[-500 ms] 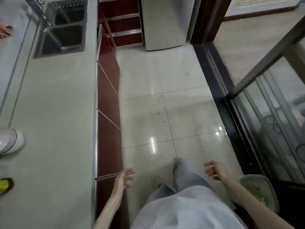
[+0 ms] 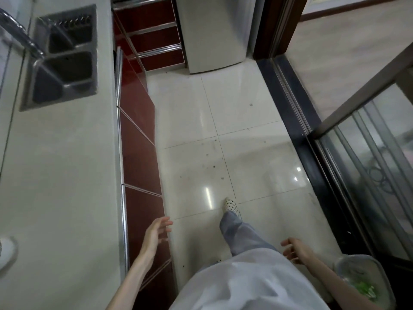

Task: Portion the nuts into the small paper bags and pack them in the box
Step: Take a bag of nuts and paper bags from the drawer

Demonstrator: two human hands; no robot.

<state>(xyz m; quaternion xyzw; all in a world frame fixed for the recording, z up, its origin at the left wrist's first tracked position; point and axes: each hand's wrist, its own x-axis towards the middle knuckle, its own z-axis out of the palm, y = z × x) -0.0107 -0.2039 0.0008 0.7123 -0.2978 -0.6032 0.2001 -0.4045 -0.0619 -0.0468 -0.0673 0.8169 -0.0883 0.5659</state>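
Observation:
No nuts, paper bags or box show in the head view. My left hand (image 2: 157,232) hangs open beside the red cabinet fronts (image 2: 139,157), fingers spread and holding nothing. My right hand (image 2: 296,250) is open too, fingers loosely curled, low at the right above the tiled floor (image 2: 234,121). Between the hands are my white top and a grey trouser leg, with one spotted slipper (image 2: 231,205) stepping forward.
A pale counter (image 2: 60,175) runs down the left with a double steel sink (image 2: 64,61) at its far end. A white round object (image 2: 6,251) sits at the counter's left edge. A bin (image 2: 359,280) with green scraps stands at the lower right, beside a sliding glass door (image 2: 368,175). A white appliance (image 2: 212,32) stands ahead.
I have stepped forward along the counter: the sink is nearer and the slipper is further ahead. Both hands stay open and have swung slightly.

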